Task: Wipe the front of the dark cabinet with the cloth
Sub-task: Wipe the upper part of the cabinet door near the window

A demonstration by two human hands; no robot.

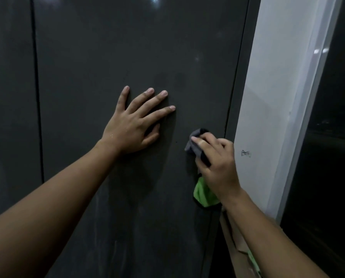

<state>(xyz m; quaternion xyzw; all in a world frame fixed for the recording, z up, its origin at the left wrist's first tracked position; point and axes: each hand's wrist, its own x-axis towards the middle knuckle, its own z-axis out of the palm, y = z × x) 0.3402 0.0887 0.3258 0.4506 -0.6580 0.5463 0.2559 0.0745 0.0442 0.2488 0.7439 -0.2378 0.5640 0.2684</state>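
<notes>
The dark grey cabinet front [111, 49] fills most of the view, glossy, with faint streaks low down. My left hand [135, 121] lies flat against the door panel, fingers spread and straight. My right hand [215, 161] grips a bunched cloth [195, 144] and holds it against the door near its right edge. The cloth is grey at the top, and a green part of it hangs below my wrist.
A vertical seam [37, 97] splits the cabinet front at the left. A white wall strip [267, 97] borders the cabinet on the right, with a dark window [331, 137] beyond it. Brown cardboard [239, 249] leans low down beside the cabinet.
</notes>
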